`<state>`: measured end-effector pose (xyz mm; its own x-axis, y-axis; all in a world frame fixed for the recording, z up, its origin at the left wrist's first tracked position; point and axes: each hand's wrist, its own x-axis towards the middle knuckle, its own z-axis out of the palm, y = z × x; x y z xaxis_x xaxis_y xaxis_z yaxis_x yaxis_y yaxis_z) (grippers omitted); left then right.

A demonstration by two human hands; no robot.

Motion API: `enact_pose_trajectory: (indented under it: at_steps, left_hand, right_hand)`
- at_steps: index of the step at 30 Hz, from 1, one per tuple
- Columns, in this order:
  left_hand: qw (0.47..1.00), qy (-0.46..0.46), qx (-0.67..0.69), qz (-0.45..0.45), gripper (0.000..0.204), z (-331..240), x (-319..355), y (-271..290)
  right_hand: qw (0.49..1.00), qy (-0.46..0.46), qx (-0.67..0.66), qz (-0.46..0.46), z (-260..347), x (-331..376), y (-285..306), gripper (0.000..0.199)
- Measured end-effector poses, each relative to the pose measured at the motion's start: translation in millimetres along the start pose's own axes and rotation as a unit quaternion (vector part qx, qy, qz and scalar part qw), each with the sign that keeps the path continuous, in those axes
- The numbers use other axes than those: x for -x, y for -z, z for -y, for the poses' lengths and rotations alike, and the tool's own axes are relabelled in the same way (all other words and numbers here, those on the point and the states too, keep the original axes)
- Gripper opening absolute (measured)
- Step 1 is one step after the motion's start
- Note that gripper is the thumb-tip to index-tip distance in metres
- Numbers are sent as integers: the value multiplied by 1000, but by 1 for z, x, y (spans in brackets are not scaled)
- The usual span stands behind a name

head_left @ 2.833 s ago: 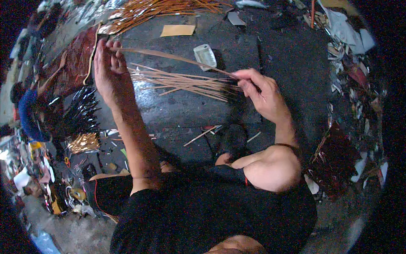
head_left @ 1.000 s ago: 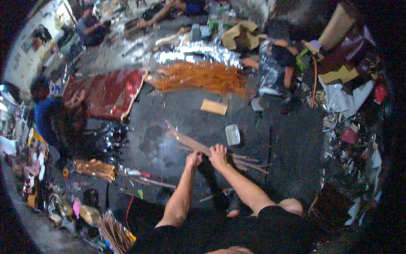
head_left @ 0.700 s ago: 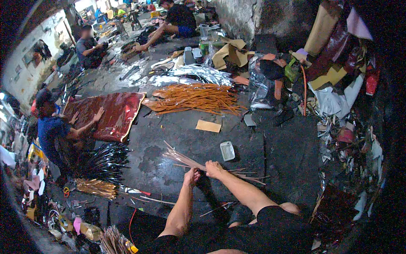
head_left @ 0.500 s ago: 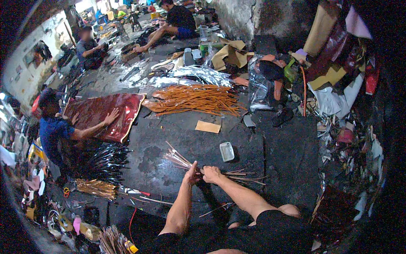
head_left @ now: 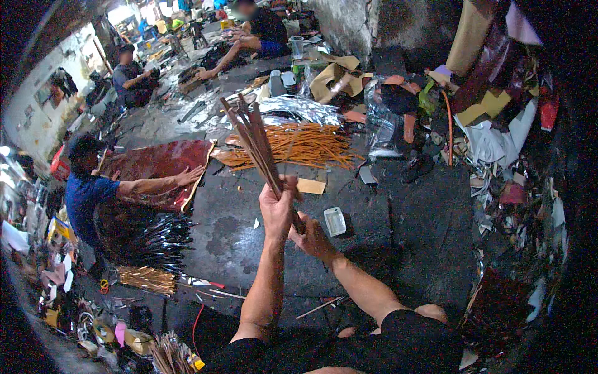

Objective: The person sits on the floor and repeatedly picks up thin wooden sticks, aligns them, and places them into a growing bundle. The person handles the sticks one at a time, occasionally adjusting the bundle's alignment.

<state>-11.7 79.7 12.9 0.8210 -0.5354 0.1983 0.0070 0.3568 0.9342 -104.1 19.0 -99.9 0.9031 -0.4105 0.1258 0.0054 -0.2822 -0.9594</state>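
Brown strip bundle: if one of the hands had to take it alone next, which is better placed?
Probably the left: the left hand is wrapped around the brown strips above their lower end, while the right hand is at that lower end, its grip unclear.

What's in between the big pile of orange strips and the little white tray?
A flat tan piece lies between the orange strips and the white tray; you can see it in the head view.
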Motion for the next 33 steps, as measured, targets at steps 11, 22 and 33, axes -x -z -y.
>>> enact_pose_trajectory:
  at_steps: [11, 22, 33]
  left_hand:
    - [994, 49, -94, 13, 18, 23, 22, 10]
    - [997, 40, -63, -29, 19, 1, -1, 14]
    - [988, -67, -127, 54, 22, 24, -13, 25]
  right_hand:
    - [979, 116, -143, -82, -34, -14, -24, 49]
    - [995, 72, 70, -1, 8, 1, -12, 33]
    - [941, 270, 65, -194, 100, -18, 41, 60]
